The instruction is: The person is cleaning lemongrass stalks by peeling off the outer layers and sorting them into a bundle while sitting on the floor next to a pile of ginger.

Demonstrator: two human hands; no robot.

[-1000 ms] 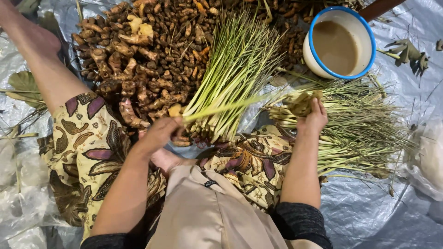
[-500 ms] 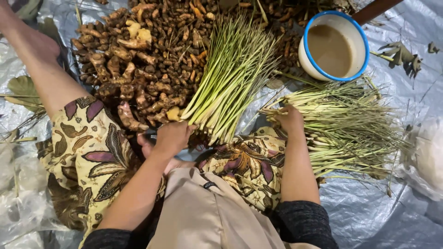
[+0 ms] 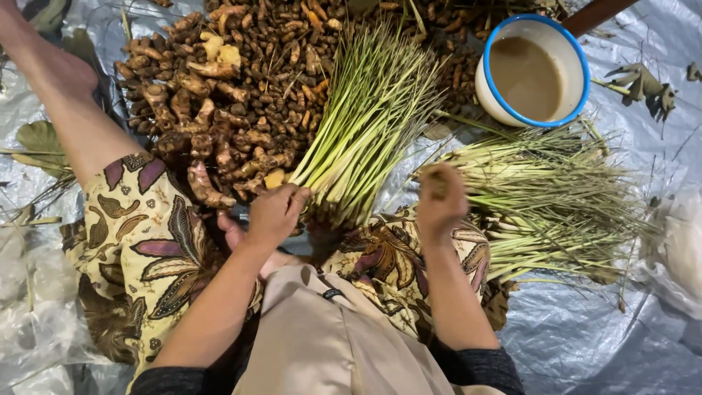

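1. Nearest the camera are a beige garment (image 3: 322,344) and a batik-patterned cloth (image 3: 146,241) over the person's legs; both forearms reach forward across them.
2. The left hand (image 3: 276,213) rests at the cut base of the lemongrass bundle (image 3: 365,124), fingers curled against the lowest stalks. Whether it truly grips them or only presses on them cannot be told, since the fingertips are hidden among the stalk ends.
3. The right hand (image 3: 440,199) is closed into a loose fist, blurred, held up just right of the bundle's base and clear of it. Something small and dull green seems pinched at its top, but it is too blurred to name.
4. Just beyond and to the right of the right hand lies a second heap of lemongrass stalks (image 3: 556,197), thinner and paler, fanned out sideways on the silver plastic sheet (image 3: 585,336).
5. Beyond the left hand, touching its far side, spreads a pile of brown turmeric and ginger roots (image 3: 219,80); the upright bundle lies over its right edge.
6. Farthest off, beyond the right hand, stands a white enamel bowl with a blue rim (image 3: 488,93), holding cloudy brown liquid.
7. Dry leaves (image 3: 643,80) lie right of the bowl.
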